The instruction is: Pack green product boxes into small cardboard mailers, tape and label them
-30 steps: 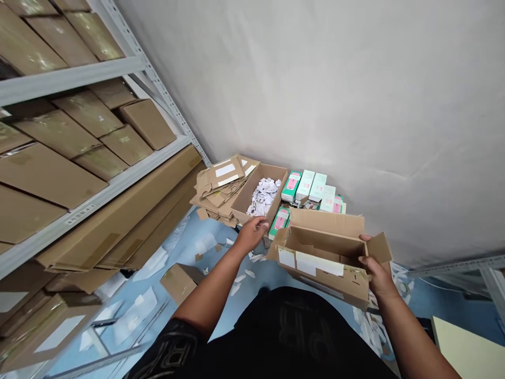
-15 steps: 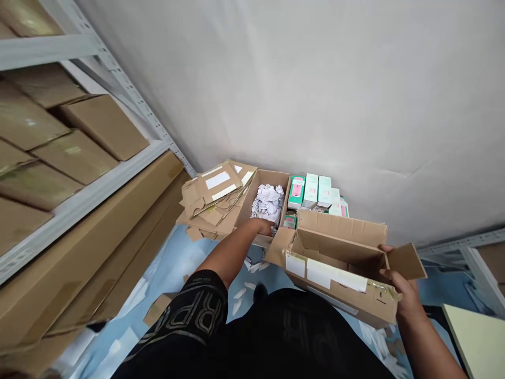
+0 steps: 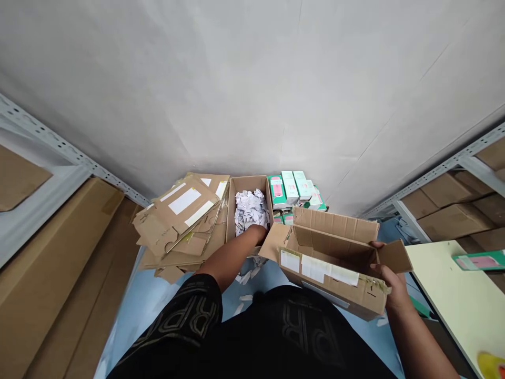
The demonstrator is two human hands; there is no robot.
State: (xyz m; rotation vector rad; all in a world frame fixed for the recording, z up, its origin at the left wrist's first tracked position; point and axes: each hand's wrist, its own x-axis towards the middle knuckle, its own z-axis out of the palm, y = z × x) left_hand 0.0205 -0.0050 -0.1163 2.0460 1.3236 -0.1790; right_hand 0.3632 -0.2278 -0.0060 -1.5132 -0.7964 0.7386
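My left hand point(image 3: 258, 233) reaches down into a cardboard carton point(image 3: 249, 183) filled with crumpled white paper scraps point(image 3: 249, 209). Its fingers are hidden down in the carton, so I cannot see whether they hold any paper. At the right, my right hand point(image 3: 394, 283) grips the end wall of an open cardboard box point(image 3: 339, 292), thumb inside. That box is held tilted, flaps spread, white labels on its side; the part of its inside that shows holds nothing visible.
Flattened cardboard point(image 3: 185, 202) is piled left of the carton. Several green and white product boxes point(image 3: 290, 187) stand by the wall. Metal shelves with brown boxes flank both sides. A pale tabletop point(image 3: 445, 273) lies at the right, and paper scraps point(image 3: 248, 273) litter the blue floor.
The view has swung to the right, showing more of the right shelf and tabletop. My left hand stays in the paper carton; my right hand still grips the open box.
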